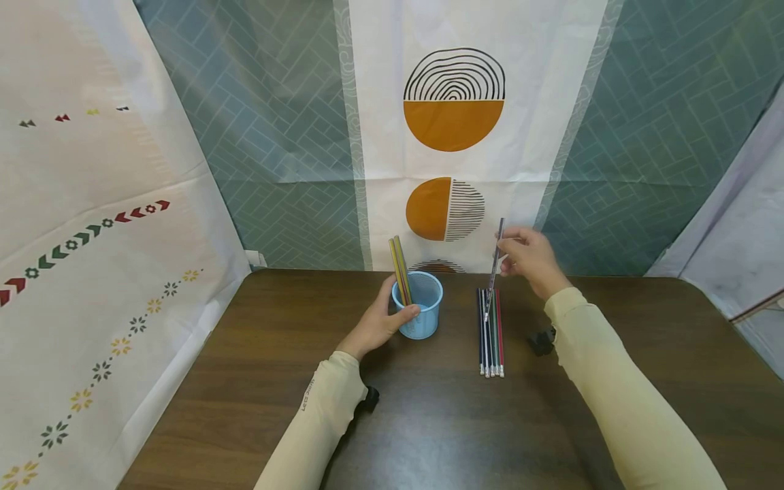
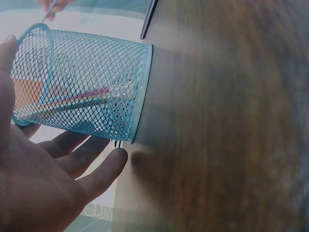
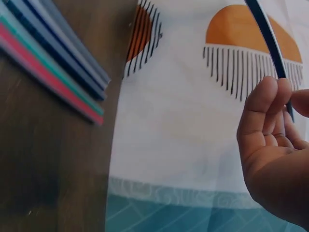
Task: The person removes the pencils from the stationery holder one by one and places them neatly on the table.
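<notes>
A light-blue mesh pen cup (image 1: 421,327) stands upright on the table, with a few yellowish striped pencils (image 1: 399,267) leaning inside it. My left hand (image 1: 381,327) holds the cup from its left side, thumb near the rim; the left wrist view shows the fingers along the mesh wall (image 2: 96,58). In my right hand (image 1: 530,261), a dark, slim pencil (image 1: 495,262) is pinched between thumb and fingers, slanting above the table. Just below it lies a row of several pencils (image 1: 492,350), dark, green and red, side by side with their eraser ends toward me.
The brown wooden table (image 1: 441,429) ends at a patterned curtain (image 1: 294,170) behind the cup. A white embroidered cloth (image 1: 122,272) hangs at the left, and another pale cloth (image 1: 735,224) hangs at the right.
</notes>
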